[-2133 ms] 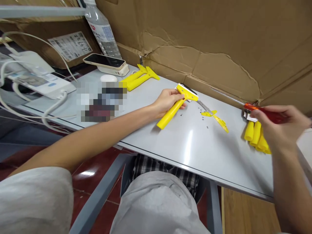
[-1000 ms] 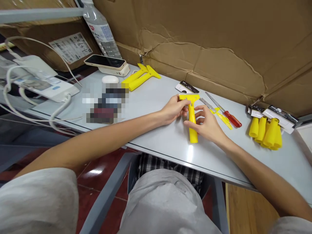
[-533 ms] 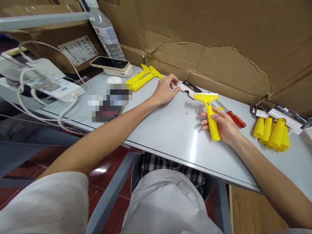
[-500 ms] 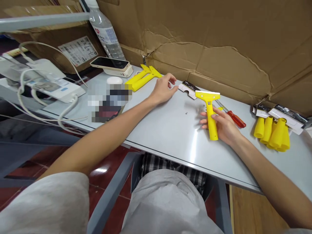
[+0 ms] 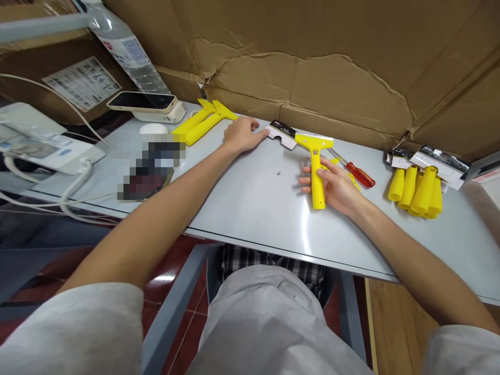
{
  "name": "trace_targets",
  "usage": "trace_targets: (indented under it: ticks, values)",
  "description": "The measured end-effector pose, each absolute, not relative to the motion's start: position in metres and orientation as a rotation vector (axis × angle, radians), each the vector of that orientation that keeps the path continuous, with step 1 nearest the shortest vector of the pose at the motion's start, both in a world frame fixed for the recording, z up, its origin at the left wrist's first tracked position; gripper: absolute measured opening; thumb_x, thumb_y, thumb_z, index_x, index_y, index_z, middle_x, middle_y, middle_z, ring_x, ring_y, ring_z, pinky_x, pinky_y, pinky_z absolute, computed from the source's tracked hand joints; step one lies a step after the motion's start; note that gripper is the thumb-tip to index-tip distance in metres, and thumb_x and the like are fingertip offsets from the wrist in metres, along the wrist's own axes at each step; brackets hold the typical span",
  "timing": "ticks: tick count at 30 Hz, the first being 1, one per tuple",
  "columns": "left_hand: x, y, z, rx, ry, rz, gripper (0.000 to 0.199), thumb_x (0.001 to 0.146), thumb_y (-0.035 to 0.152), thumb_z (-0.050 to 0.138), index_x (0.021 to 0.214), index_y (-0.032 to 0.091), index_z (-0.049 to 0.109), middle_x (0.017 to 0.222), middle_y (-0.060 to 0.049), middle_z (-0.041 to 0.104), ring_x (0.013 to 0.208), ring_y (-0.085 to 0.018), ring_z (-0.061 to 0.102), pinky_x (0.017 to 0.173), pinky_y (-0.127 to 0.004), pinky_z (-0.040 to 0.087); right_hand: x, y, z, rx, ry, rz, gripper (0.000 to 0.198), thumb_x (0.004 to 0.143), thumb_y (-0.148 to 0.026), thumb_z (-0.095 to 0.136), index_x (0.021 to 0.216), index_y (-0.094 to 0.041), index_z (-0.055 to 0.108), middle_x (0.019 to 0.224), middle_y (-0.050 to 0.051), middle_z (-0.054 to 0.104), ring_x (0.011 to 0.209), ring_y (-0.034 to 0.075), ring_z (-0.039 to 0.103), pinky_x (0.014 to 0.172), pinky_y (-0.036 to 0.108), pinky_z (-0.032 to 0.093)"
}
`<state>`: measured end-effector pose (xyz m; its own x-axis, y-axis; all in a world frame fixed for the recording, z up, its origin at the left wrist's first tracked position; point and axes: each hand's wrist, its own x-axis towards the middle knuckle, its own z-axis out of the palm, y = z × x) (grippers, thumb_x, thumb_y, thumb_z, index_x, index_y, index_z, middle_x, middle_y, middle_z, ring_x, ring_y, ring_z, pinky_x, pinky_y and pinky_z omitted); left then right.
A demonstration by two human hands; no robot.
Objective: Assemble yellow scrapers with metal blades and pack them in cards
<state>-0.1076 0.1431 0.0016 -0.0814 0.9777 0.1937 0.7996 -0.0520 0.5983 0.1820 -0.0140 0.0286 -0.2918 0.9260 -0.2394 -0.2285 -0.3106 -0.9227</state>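
Observation:
My right hand (image 5: 341, 186) holds a yellow scraper (image 5: 317, 177) by its handle, upright, with the wide blade head at the top. The thumb lies across the front and the fingertips show behind the handle. My left hand (image 5: 242, 135) rests near the back of the table, fingers loosely curled and thumb stretched out, holding nothing. Its thumb tip is at the edge of a black-and-white card package (image 5: 282, 134); whether they touch I cannot tell. Behind my right hand lie a red-handled screwdriver (image 5: 360, 174) and another yellow piece (image 5: 354, 182), partly hidden.
More yellow scrapers (image 5: 205, 121) lie left of my left hand. Several yellow handles with card packaging (image 5: 424, 190) are piled at the right. A tiny metal part (image 5: 278, 173) sits mid-table. Left are a phone (image 5: 142, 101), a bottle (image 5: 128, 49) and a power strip (image 5: 58, 151). Cardboard (image 5: 332, 94) borders the back.
The camera view has turned to the right. My left hand has come down nearer the table and the card package. The scraper stays upright in my right hand.

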Motion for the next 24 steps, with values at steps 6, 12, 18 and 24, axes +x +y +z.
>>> trace_targets:
  ticks: [6, 12, 18, 24]
  values:
    - [-0.1050, 0.1382, 0.0002, 1.894, 1.875, 0.948, 0.045, 0.089, 0.055, 0.081, 0.120, 0.023, 0.076, 0.125, -0.011, 0.077, 0.119, -0.031, 0.061, 0.097, -0.040, 0.042, 0.1843, -0.0148, 0.0278, -1.033, -1.050, 1.765, 0.055, 0.089, -0.029, 0.072, 0.139, -0.026, 0.048, 0.133, 0.007, 0.067, 0.097, 0.019, 0.075, 0.088, 0.049, 0.071]
    - [-0.1079, 0.1381, -0.0023, 2.049, 1.837, 0.891, 0.045, 0.087, 0.057, 0.084, 0.118, 0.025, 0.078, 0.128, -0.009, 0.075, 0.121, -0.033, 0.061, 0.096, -0.040, 0.042, 0.1876, -0.0139, 0.0237, -1.026, -1.053, 1.780, 0.053, 0.092, -0.033, 0.072, 0.139, -0.026, 0.049, 0.131, 0.009, 0.068, 0.097, 0.020, 0.076, 0.089, 0.050, 0.071]
    - [-0.1075, 0.1394, -0.0052, 2.104, 1.824, 0.906, 0.033, 0.090, 0.051, 0.082, 0.106, 0.023, 0.080, 0.116, -0.010, 0.077, 0.112, -0.031, 0.066, 0.095, -0.041, 0.047, 0.1881, -0.0133, 0.0231, -1.024, -1.023, 1.793, 0.058, 0.091, -0.030, 0.075, 0.142, -0.026, 0.048, 0.130, 0.009, 0.069, 0.095, 0.021, 0.077, 0.087, 0.048, 0.072]
    - [-0.1054, 0.1409, -0.0072, 2.383, 1.515, 0.980, 0.064, 0.094, 0.042, 0.076, 0.154, 0.022, 0.066, 0.158, -0.015, 0.065, 0.144, -0.036, 0.058, 0.122, -0.050, 0.041, 0.1884, -0.0124, 0.0223, -1.009, -1.018, 1.806, 0.058, 0.090, -0.028, 0.074, 0.142, -0.025, 0.047, 0.127, 0.009, 0.070, 0.094, 0.022, 0.079, 0.084, 0.046, 0.072]
